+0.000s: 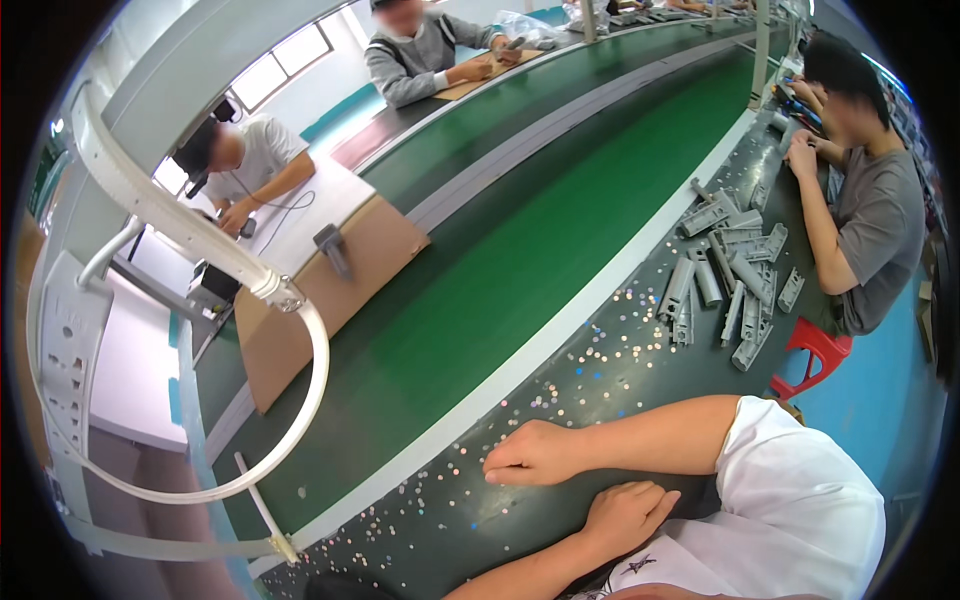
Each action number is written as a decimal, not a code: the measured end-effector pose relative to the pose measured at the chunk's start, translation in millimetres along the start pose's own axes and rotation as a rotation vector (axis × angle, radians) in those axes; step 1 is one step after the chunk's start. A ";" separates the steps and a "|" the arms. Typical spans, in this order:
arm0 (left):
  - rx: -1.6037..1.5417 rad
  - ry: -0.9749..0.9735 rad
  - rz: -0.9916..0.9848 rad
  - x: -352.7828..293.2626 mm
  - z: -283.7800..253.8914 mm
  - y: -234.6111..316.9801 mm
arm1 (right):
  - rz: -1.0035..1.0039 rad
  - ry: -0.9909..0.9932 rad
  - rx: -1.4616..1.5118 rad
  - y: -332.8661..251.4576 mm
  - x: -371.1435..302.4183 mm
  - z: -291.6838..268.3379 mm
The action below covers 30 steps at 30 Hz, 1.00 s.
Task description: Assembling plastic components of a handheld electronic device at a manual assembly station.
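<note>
My right hand [533,453] rests over the dark worktop [440,540] with its fingers curled into a fist and the thumb against them. The inside of the fist is hidden, and nothing sticks out of it. Closer to my body, my left hand [628,515] lies with its back up and its fingers loosely stretched toward the right. No object shows at it. Small round coloured dots [545,403] are scattered over the worktop around and beyond my right hand. A pile of grey moulded parts [738,262] lies farther right, apart from both hands.
A white-edged green conveyor belt [520,250] runs past the worktop. At left, a white hoop-shaped pipe [318,370] hangs near a cardboard sheet [300,310] with a dark handheld tool [333,250]. A co-worker [865,190] sits at right by a red stool [812,355]; others work across the belt.
</note>
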<state>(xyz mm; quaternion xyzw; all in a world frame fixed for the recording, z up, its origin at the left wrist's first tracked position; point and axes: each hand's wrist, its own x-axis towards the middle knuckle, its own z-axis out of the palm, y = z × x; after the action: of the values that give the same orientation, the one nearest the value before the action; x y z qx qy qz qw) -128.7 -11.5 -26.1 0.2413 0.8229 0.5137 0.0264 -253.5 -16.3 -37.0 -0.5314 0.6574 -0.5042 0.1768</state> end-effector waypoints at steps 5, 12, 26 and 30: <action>0.031 -0.007 -0.006 -6.8 -2.5 -2.7 | -0.002 -0.005 0.009 0.3 3.6 6.8; 0.057 -0.010 0.022 2.4 2.2 0.6 | -0.020 0.041 -0.041 6.1 -0.1 8.4; 0.452 -0.054 0.238 -2.7 22.3 6.4 | 0.039 0.441 -0.127 -40.3 -56.9 -25.5; 0.652 -0.030 0.279 -14.2 22.0 6.2 | 0.245 0.621 0.017 -60.6 -154.8 -32.9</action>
<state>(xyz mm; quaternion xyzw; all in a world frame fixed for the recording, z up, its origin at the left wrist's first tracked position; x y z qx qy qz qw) -107.4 3.1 -34.0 0.3547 0.9021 0.2194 -0.1105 -189.5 139.5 -18.3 -0.2680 0.7346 -0.6225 0.0319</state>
